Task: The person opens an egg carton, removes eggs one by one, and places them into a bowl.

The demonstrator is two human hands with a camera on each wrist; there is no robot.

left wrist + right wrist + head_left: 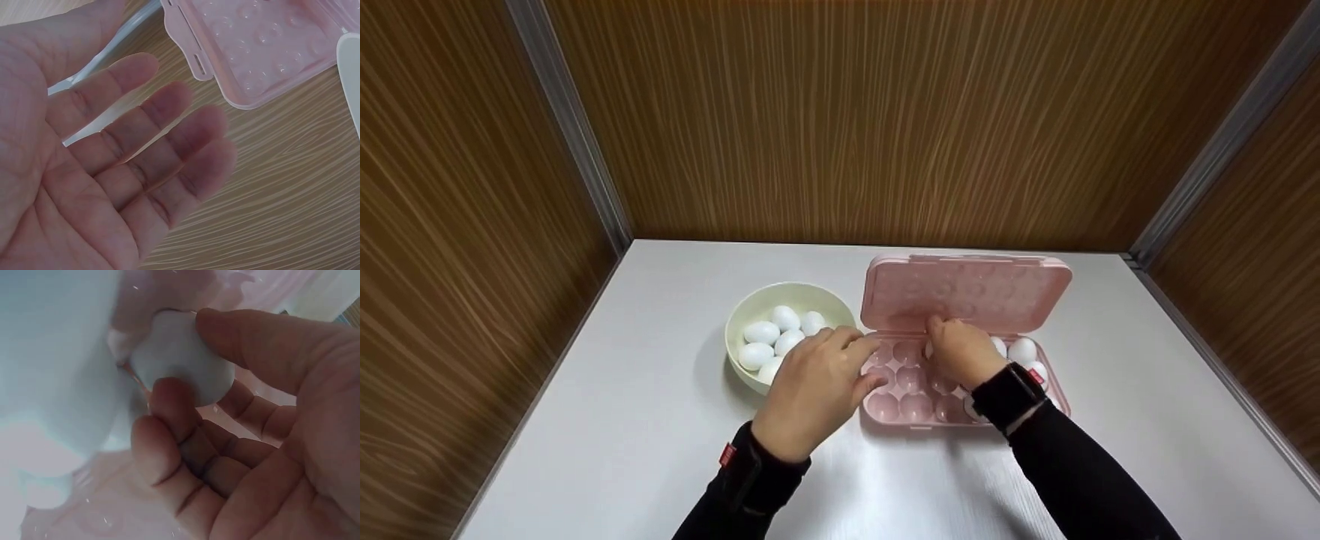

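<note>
A pink egg carton lies open on the white table, its tray (913, 409) near me and its lid (966, 291) standing up behind. My right hand (941, 335) reaches into the tray's back row and pinches a white egg (183, 360) between thumb and fingers (169, 422), low over a cup. Several more eggs (1023, 349) sit in the tray's right end. My left hand (851, 354) hovers open, palm down, between the tray's left edge and a cream bowl (750, 307) holding several white eggs (775, 335). It holds nothing, and its fingers (169, 129) are straight.
Wood-grain walls close in the table on three sides. The bowl stands just left of the carton. Bare tabletop (622, 435) lies to the left, in front, and to the right of the carton.
</note>
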